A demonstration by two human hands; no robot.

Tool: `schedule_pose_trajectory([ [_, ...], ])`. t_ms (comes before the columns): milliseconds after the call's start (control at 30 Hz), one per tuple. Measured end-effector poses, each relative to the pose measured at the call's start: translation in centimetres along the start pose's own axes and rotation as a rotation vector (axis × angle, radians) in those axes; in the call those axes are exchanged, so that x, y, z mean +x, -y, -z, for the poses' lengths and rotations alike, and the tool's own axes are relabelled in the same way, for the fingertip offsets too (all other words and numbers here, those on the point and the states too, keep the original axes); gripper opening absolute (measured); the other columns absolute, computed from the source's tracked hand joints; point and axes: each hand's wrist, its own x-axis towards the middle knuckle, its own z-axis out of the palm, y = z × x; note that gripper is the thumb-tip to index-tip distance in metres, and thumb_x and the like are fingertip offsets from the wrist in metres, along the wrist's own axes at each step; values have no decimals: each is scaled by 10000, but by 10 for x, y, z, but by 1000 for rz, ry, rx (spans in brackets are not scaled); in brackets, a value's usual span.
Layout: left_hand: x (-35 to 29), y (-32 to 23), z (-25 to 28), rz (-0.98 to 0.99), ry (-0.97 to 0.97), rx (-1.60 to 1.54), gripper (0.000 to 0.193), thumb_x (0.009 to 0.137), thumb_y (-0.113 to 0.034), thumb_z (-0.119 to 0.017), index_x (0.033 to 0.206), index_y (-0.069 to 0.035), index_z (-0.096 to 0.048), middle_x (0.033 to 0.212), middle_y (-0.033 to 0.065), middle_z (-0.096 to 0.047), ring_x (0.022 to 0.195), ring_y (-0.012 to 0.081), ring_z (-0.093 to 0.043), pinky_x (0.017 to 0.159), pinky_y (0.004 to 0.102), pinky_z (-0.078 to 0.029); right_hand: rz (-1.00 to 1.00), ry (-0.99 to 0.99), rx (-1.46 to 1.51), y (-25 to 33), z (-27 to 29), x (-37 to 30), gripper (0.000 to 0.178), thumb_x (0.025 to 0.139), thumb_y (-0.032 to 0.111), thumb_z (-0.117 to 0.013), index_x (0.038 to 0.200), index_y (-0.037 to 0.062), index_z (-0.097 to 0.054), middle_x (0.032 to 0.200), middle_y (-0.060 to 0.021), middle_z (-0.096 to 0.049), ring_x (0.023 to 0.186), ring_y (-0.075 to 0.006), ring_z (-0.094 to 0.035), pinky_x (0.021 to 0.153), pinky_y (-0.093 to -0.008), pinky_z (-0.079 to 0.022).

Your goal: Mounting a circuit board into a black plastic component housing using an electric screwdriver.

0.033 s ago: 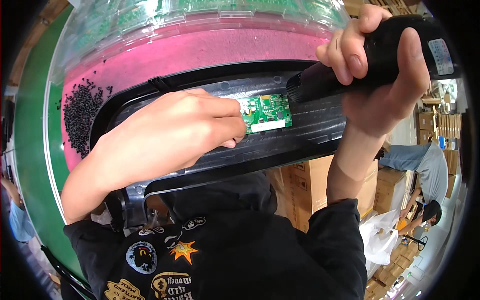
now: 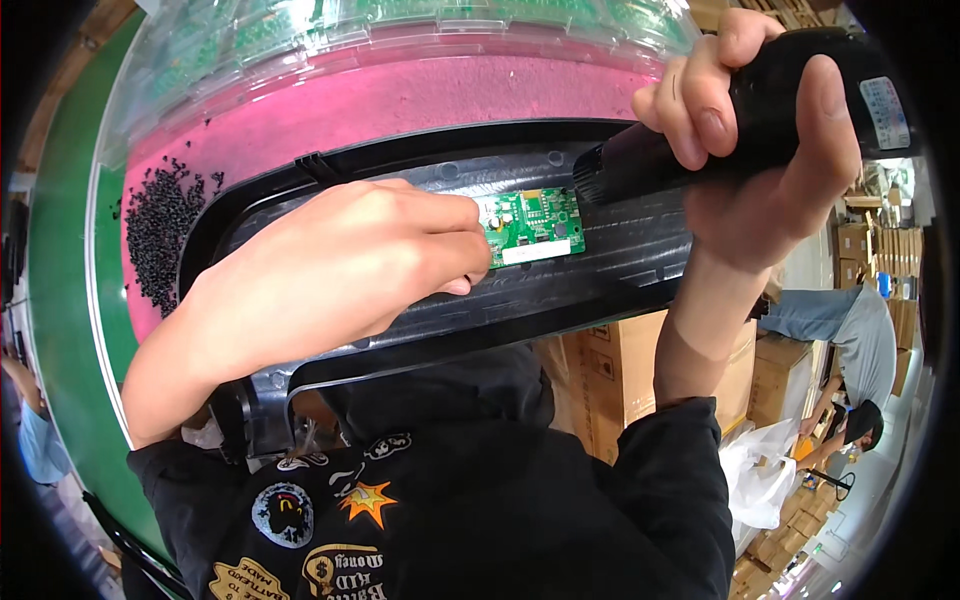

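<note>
A green circuit board [image 2: 545,225] with a white strip along its near edge lies in a long black plastic housing [image 2: 470,325]. My left hand [image 2: 375,255] is closed at the board's left end, fingers bent over it; the fingertips are partly hidden. In my right hand [image 2: 745,140] is a black electric screwdriver [image 2: 640,165], held tilted with a pale label on its body. Its ribbed nose points down and left beside the board's right edge. Its tip is out of sight, so contact with the board cannot be told.
Small black screws [image 2: 160,240] are heaped on the pink mat [image 2: 400,95] at the left. Clear plastic trays [image 2: 420,25] stand behind it. Cardboard boxes [image 2: 620,380] and a white plastic bag [image 2: 760,475] are at the right, where another person [image 2: 860,345] bends over.
</note>
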Motion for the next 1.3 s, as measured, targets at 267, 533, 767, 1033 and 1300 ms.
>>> schedule_pose_trajectory([
  [267,-2,2,-2,143,-30,-190,105,794,-50,-668,797,19,-590,935,134,-661,854,339,-649,672,393,-532,27,-11,-17,-10,-12,-1,455,923,469,-416,1002,34,-523,627,7,-464,497,-98,-363,585,-286,-323],
  [533,-4,7,4,75,-180,-246,115,779,-54,-708,813,18,-625,852,132,-671,823,288,-678,658,363,-534,117,5,266,18,-30,-17,463,830,476,-567,1003,50,-509,634,30,-484,525,-85,-444,628,-264,-355],
  [767,-9,6,7,103,-406,-342,125,729,-24,-745,812,18,-661,788,92,-678,714,233,-662,630,308,-517,189,86,338,16,-45,-16,467,781,450,-646,1005,70,-494,660,44,-500,549,-72,-474,663,-257,-376],
  [1033,-13,15,5,-4,-466,-219,154,715,-2,-742,837,20,-650,744,97,-642,659,248,-629,591,315,-483,223,164,271,11,-55,-8,505,744,443,-699,1025,78,-492,691,53,-516,571,-68,-497,688,-254,-391],
  [1300,-17,21,7,95,-585,-142,161,708,1,-736,844,23,-653,734,114,-644,660,261,-630,606,326,-490,83,176,225,-11,-53,4,549,856,558,-534,1040,41,-529,663,-2,-491,513,-104,-421,593,-274,-340],
])
